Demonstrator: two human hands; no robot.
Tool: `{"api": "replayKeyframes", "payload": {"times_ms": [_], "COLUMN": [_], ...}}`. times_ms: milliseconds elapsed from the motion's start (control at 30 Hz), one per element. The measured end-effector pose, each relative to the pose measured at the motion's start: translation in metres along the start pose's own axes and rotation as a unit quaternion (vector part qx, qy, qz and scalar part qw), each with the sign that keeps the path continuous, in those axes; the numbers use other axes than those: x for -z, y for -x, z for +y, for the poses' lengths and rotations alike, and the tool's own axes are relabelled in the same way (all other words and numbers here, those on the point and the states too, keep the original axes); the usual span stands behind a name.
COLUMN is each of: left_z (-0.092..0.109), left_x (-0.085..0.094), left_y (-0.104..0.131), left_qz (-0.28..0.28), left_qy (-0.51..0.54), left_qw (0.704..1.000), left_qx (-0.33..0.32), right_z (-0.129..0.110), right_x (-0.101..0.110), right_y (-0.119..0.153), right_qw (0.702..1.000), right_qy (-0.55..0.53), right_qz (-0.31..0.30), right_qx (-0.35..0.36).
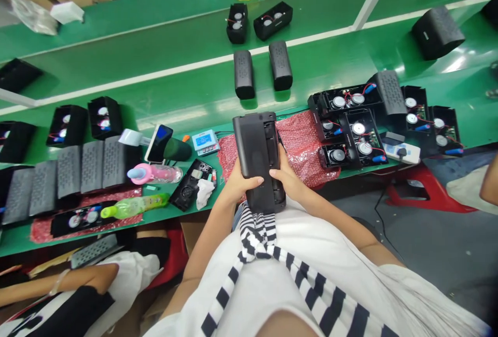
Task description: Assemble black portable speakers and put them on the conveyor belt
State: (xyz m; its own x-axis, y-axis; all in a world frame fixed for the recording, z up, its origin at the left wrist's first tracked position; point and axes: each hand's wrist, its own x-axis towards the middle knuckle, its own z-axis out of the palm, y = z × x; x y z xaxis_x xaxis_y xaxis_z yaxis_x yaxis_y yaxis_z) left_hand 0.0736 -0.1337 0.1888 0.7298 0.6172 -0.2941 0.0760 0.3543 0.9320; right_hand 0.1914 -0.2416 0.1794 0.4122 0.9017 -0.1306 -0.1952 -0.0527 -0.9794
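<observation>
Both my hands hold a black speaker housing (254,163) upright in front of my chest, its long side running away from me. My left hand (243,181) grips the left side, thumb lying across the face. On the opposite edge, my right hand (288,176) is closed round the housing with its thumb on top. The fingers underneath are hidden. Beyond it lies red bubble wrap (298,137) on the green bench. Right of my hands are opened housings (360,132) with round silver speaker drivers and red wires.
Left on the bench are a pink bottle (155,173), a green bottle (136,206), a phone (158,142) and several closed speakers (70,171). Two closed speakers (244,73) stand farther back. A co-worker's arm (78,280) is at lower left; a power strip (402,151) lies right.
</observation>
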Motion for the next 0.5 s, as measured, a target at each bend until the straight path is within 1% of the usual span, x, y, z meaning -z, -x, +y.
{"api": "replayKeyframes", "payload": {"times_ms": [100,167,233,300,333,367,400,433,467,500], "left_z": [-0.005,-0.016,-0.029,-0.042,-0.048,-0.052,-0.055,-0.057,-0.058,-0.057], "left_x": [0.007,0.010,0.013,0.016,0.018,0.021,0.025,0.029,0.033,0.038], "left_y": [0.000,0.001,0.000,-0.001,-0.002,-0.003,-0.004,-0.006,-0.007,-0.007], "left_qz": [0.007,0.017,0.016,0.008,0.005,0.006,0.012,0.021,0.030,0.039], "left_qy": [0.050,0.098,0.158,0.225,0.256,0.282,0.302,0.317,0.331,0.349], "left_qw": [0.998,0.995,0.987,0.974,0.966,0.959,0.953,0.948,0.943,0.936], "left_qx": [0.025,0.030,0.030,0.027,0.021,0.009,-0.005,-0.018,-0.024,-0.024], "right_z": [-0.002,-0.014,-0.031,-0.049,-0.056,-0.061,-0.062,-0.061,-0.056,-0.048], "right_x": [-0.005,-0.009,-0.011,-0.004,0.006,0.020,0.041,0.067,0.097,0.131], "right_y": [0.002,0.005,0.008,0.006,0.002,-0.003,-0.009,-0.016,-0.022,-0.028], "right_qw": [0.995,0.986,0.976,0.969,0.965,0.961,0.956,0.952,0.938,0.909], "right_qy": [0.084,0.149,0.199,0.219,0.222,0.231,0.247,0.283,0.345,0.409], "right_qz": [0.008,-0.005,-0.037,-0.100,-0.134,-0.153,-0.156,-0.120,-0.036,0.063], "right_qx": [-0.044,-0.073,-0.080,-0.050,-0.025,-0.002,0.015,0.017,-0.002,-0.036]}}
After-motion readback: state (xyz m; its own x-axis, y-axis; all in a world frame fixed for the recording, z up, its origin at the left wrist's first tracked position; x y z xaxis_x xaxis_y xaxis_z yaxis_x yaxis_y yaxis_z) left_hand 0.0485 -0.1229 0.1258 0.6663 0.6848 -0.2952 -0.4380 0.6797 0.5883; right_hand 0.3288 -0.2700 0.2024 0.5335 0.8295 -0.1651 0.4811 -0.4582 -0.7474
